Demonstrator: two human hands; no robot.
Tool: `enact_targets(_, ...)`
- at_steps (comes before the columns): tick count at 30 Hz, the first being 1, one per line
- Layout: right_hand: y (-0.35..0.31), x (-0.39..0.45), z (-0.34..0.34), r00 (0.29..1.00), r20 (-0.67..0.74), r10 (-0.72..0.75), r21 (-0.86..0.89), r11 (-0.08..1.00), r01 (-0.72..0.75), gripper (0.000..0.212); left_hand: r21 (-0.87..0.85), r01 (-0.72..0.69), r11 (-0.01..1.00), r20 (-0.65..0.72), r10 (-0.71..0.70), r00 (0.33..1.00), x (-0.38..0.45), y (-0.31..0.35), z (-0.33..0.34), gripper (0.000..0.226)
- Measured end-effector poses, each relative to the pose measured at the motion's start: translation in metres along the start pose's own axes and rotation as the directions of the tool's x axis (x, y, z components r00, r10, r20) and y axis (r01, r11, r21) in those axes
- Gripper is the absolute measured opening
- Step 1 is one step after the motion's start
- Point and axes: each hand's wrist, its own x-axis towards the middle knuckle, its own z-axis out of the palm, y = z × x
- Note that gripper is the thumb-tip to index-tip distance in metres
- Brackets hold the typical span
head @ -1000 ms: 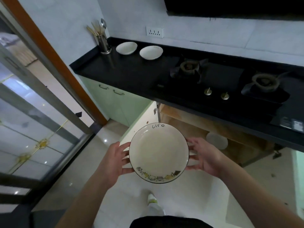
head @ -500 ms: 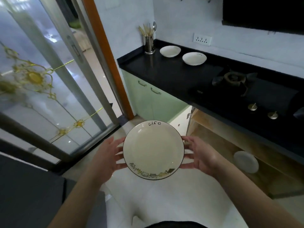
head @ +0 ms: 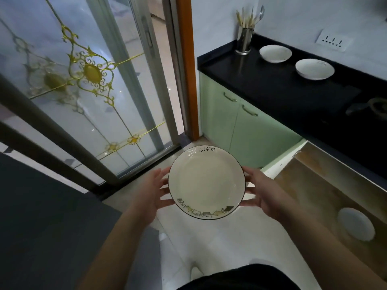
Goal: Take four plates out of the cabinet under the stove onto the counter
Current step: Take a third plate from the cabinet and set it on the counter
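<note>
I hold a cream plate (head: 206, 182) with the word "Life" and a cartoon border flat in front of me, above the floor. My left hand (head: 154, 190) grips its left rim and my right hand (head: 262, 193) grips its right rim. Two white plates (head: 275, 53) (head: 314, 69) rest on the black counter (head: 261, 80) at the far right. One more white plate (head: 356, 223) lies on the wooden shelf of the open cabinet (head: 326, 185) under the stove.
A steel utensil holder (head: 244, 39) stands at the counter's back left corner. Green cabinet doors (head: 247, 124) sit below the counter. A stove burner (head: 377, 105) shows at the right edge. A sliding glass door (head: 90, 84) with gold ornament fills the left side.
My view has swung left: the counter and stove slid right and the glass door now fills the left. The plate stays held between both hands.
</note>
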Motion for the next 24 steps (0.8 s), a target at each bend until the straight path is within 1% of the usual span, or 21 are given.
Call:
enact_targets(3,-0.009,0.018,0.012,1.000,0.017,-0.023,-0.012,1.000,0.023,0.033,0.034,-0.004,0.999,0.025,0.003,1.000,0.022,0.013,-0.014,0.044)
enact_targets(5,-0.016,0.032,0.012,1.000,0.005,-0.031,-0.001,1.000,0.031,0.033,0.046,-0.004,0.999,0.030,0.003,1.000,0.041,0.021,-0.016,0.044)
enact_targets(9,-0.037,0.067,0.004,1.000,-0.006,-0.030,0.014,0.999,0.030,0.032,0.037,0.026,0.999,0.005,-0.026,1.000,0.082,0.046,-0.003,0.047)
enact_targets(15,-0.084,0.121,-0.009,0.999,0.013,-0.043,0.066,0.997,0.042,0.032,0.066,0.032,0.997,-0.002,-0.032,0.999,0.127,0.097,0.023,0.038)
enact_targets(19,-0.112,0.155,-0.002,0.995,0.084,-0.048,0.055,0.998,0.044,0.030,0.009,0.037,0.999,-0.025,-0.037,0.999,0.153,0.127,0.022,0.041)
enact_targets(22,-0.125,0.177,0.003,0.993,0.111,-0.051,0.051,0.998,0.046,0.030,-0.015,0.048,0.999,-0.043,-0.049,0.998,0.172,0.139,0.019,0.043)
enact_targets(24,-0.133,0.189,0.007,0.993,0.102,-0.054,0.072,0.996,0.047,0.030,-0.033,0.041,0.999,-0.065,-0.043,0.997,0.186,0.144,0.017,0.044)
